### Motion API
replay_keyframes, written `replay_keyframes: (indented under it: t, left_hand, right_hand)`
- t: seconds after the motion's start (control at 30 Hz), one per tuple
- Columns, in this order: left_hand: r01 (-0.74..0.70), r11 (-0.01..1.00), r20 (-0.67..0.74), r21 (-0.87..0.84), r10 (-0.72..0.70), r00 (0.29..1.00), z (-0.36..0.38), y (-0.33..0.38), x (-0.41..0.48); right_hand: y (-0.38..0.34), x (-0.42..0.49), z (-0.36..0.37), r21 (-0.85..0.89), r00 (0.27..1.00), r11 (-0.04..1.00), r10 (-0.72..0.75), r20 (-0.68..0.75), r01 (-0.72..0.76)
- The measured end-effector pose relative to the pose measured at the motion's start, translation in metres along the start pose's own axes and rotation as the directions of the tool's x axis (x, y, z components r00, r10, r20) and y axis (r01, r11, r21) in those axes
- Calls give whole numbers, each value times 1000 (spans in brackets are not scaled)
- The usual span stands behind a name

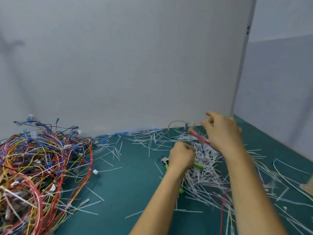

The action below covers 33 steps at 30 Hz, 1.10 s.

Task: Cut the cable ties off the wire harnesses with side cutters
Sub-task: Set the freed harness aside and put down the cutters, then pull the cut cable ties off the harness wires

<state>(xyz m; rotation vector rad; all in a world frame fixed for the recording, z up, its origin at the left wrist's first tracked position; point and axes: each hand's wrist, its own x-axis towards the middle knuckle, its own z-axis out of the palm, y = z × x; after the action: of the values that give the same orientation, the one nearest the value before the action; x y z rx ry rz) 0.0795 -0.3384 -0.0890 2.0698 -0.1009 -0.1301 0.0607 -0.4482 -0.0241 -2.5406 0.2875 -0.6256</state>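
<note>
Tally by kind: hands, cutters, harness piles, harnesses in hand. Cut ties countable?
Hands: 2 (left hand, right hand)
Cutters: 1
Harness pile: 1
Held harness: 1, in right hand, blurred
Total: 5
Cut ties: too many to count

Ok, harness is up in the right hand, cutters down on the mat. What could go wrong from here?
1. The side cutters lie partly under the left hand, among the cut ties; a blind reach down could meet the blades.
2. The harness gripped by the right hand trails wires down into that litter; a pull may well snag them or drag ties along.
</note>
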Motion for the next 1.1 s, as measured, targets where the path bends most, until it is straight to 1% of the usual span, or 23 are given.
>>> replay_keyframes:
  t: [0.07, 0.1, 0.17, 0.2, 0.33, 0.43, 0.47, 0.53, 0.57, 0.63, 0.67, 0.7, 0.77, 0.83, 0.9, 1.0, 1.1]
  left_hand:
    - [13, 956, -94, 293, 15, 995, -15, -7, 3]
    - [18, 942, -101, 336, 16, 995, -22, -11, 4]
    - [12, 969, -54, 248, 2, 999, -35, -15, 5]
    - [12, 980, -56, 201, -1, 998, -43, -15, 4]
    - [0, 997, -204, 78, 16, 979, -79, -19, -2]
    - [-22, 993, -350, 114, 61, 935, -118, -22, -9]
    - [-20, 987, -406, 158, 83, 910, -132, -22, -11]
    - [37, 945, -518, 324, 144, 843, -161, -26, -18]
    - [102, 899, -567, 426, 178, 804, -174, -29, -21]
    - [290, 760, -635, 582, 202, 746, -196, -37, -28]
    - [375, 692, -649, 616, 178, 739, -206, -42, -30]
    - [438, 637, -650, 635, 134, 748, -215, -46, -32]
    - [489, 563, -603, 666, 21, 797, -227, -58, -33]
    - [464, 543, -523, 700, -53, 850, -231, -69, -29]
    - [450, 542, -467, 710, -117, 877, -227, -78, -25]
    - [476, 526, -458, 705, -175, 871, -217, -91, -16]
    - [496, 523, -498, 693, -149, 854, -214, -99, -12]
  right_hand:
    - [3, 0, 8, -17, 988, 999, 52, 147, -50]
    - [1, 0, 10, -7, 984, 999, 45, 175, -44]
    - [-5, -1, 10, 26, 987, 1000, 5, 163, -9]
    - [-11, -2, 10, 47, 988, 999, -21, 153, 14]
    - [-38, -12, 13, 138, 974, 984, -139, 180, 115]
    - [-60, -23, 20, 182, 955, 964, -229, 187, 196]
    - [-66, -26, 21, 179, 949, 958, -258, 183, 226]
    - [-78, -34, 24, 166, 933, 946, -306, 188, 277]
    - [-84, -37, 26, 156, 923, 940, -329, 198, 302]
    - [-94, -45, 28, 131, 902, 927, -372, 219, 350]
    - [-100, -49, 28, 127, 892, 919, -393, 225, 373]
    - [-105, -53, 27, 131, 883, 911, -412, 226, 392]
    - [-115, -63, 26, 139, 868, 895, -445, 221, 424]
    - [-126, -73, 26, 144, 854, 880, -474, 213, 452]
    - [-135, -84, 28, 150, 839, 869, -494, 226, 472]
    - [-143, -93, 34, 137, 811, 859, -511, 286, 493]
    - [-143, -95, 39, 117, 804, 861, -505, 315, 495]
